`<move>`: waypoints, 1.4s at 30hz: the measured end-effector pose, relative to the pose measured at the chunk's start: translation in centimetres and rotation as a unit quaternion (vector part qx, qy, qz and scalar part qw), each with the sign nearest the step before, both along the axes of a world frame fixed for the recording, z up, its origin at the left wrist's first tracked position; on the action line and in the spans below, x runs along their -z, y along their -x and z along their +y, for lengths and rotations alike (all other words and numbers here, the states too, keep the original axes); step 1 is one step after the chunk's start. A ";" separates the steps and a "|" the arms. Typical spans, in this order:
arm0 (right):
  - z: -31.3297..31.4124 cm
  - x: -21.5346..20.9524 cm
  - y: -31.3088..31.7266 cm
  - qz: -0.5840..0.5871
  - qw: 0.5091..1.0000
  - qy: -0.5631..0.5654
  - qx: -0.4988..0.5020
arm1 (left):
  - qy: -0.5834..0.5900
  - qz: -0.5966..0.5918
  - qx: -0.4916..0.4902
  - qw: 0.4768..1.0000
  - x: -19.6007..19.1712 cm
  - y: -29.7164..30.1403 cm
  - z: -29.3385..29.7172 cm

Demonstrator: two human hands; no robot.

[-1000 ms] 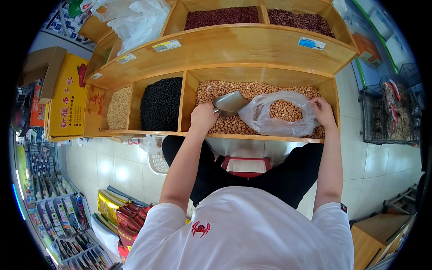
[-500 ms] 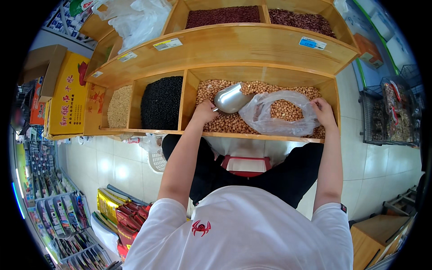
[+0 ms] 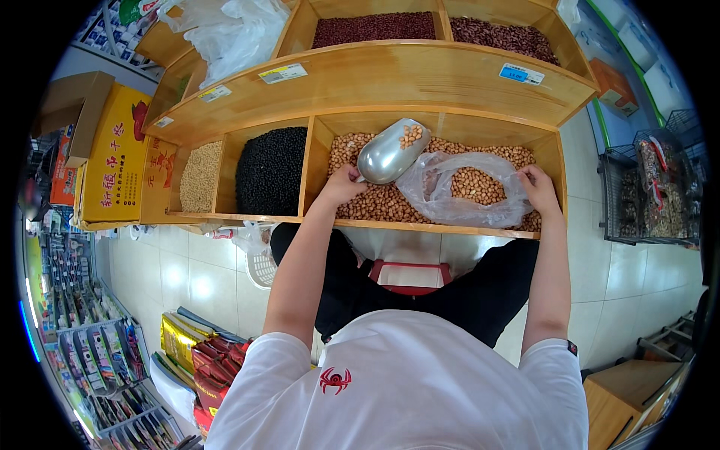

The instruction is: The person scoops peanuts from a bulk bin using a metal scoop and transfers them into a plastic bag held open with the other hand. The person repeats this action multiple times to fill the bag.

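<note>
My left hand (image 3: 343, 185) is closed round the handle of a shiny metal scoop (image 3: 384, 160). Its mouth points to the far right, with a few peanuts lying inside near the lip. Below and around it, reddish-brown shelled peanuts (image 3: 375, 204) fill a wooden compartment. A clear plastic bag (image 3: 431, 182) rests on them with its mouth spread, and more peanuts (image 3: 478, 185) show inside. At the bag's right rim, my right hand (image 3: 538, 187) pinches the plastic with bent fingers.
Left of the peanuts are compartments of black beans (image 3: 270, 171) and pale grain (image 3: 200, 176). A higher wooden tier (image 3: 420, 79) behind holds dark red beans (image 3: 375, 28) and loose plastic bags (image 3: 236, 34). A wire basket (image 3: 652, 187) of packages stands at right, yellow cartons (image 3: 112, 157) at left.
The scoop has risen out of the peanuts and tilted, so its bowl and the few peanuts in it now show. My right hand stays at the bag's rim.
</note>
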State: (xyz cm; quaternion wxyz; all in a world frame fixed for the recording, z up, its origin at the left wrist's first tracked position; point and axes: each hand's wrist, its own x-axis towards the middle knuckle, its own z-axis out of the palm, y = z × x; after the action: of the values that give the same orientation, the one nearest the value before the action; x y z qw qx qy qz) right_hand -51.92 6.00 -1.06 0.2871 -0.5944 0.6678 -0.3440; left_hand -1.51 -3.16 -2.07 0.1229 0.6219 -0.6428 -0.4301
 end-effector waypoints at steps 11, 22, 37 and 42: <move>0.0 0.2 0.1 -0.001 1.000 -0.008 -0.002 | 0.089 0.126 0.005 0.988 -2.3 2.0 1.0; -0.3 0.5 0.1 -0.006 1.000 0.016 -0.017 | 0.404 -0.077 0.211 0.887 -8.0 4.5 3.6; -0.3 0.1 0.1 -0.008 1.000 0.001 -0.008 | 0.440 -0.212 0.297 0.820 -16.2 7.4 3.7; -0.4 0.5 0.2 -0.006 1.000 0.007 -0.004 | 0.454 -0.188 0.265 0.829 -17.2 6.7 3.5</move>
State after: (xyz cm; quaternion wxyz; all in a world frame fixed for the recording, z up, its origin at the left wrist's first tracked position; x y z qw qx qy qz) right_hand -52.16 5.62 -1.54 0.2880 -0.5971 0.6613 -0.3509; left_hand -8.20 0.36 15.08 0.1491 0.3704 -0.9166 0.0197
